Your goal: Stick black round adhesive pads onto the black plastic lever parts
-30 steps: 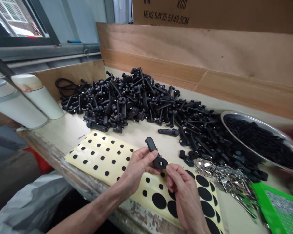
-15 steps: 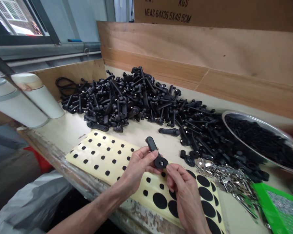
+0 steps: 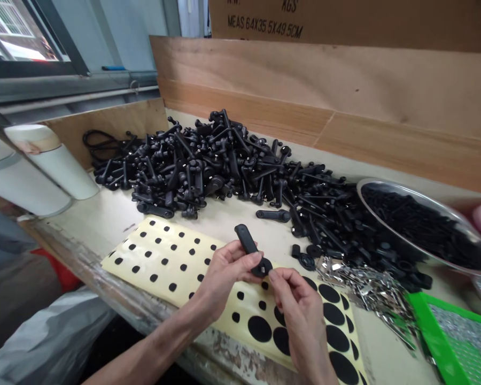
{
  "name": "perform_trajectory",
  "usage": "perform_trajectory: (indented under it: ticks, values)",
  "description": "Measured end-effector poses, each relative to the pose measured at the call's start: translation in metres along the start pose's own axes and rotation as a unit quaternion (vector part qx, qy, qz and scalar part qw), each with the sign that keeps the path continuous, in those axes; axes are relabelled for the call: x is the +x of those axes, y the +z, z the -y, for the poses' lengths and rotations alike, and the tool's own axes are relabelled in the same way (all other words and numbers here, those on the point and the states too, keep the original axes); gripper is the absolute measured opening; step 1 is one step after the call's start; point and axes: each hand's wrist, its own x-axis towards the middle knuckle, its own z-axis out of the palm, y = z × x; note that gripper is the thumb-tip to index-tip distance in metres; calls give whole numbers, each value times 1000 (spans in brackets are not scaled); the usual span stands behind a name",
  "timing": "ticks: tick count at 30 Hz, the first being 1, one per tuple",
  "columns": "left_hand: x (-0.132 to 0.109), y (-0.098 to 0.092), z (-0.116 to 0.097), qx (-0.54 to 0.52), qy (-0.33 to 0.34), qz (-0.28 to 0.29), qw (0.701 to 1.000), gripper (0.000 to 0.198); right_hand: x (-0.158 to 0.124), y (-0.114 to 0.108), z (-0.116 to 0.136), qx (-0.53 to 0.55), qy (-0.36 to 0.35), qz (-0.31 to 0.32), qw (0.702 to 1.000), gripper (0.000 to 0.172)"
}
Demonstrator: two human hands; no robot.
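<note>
A black crank handle (image 3: 246,239) with a round end is held between the thumb and fingers of my left hand (image 3: 226,275). A small metal-looking piece shows in the opening of that round end. My right hand (image 3: 300,305) is closed, its thumb and forefinger pinched at the edge of the round end. Whether a thin sticker is also between those fingertips I cannot make out. Beneath both hands lies a yellow sheet (image 3: 202,256) bearing small black dots and larger black round stickers (image 3: 259,329).
Behind is a big heap of similar black handles (image 3: 208,160). A metal bowl (image 3: 420,199) of black parts stands right, near loose metal clips (image 3: 369,286) and a green tray (image 3: 436,334). Two pale bottles (image 3: 66,166) stand left; a wooden board (image 3: 304,85) borders the back.
The view has shifted slightly, so most things sit a little further left. The handle has turned a little in my left hand; my right fingertips remain at its round end.
</note>
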Motion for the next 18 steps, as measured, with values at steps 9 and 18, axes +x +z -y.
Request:
perform_trajectory:
  ticks: [9, 18]
  values:
    - [-1, 2, 6, 65, 15, -54, 996, 26, -1, 2, 0, -334, -260, -59, 904, 32]
    - [0, 3, 7, 76, 7, -41, 996, 25, 0, -5, -2, -502, -291, -105, 807, 31]
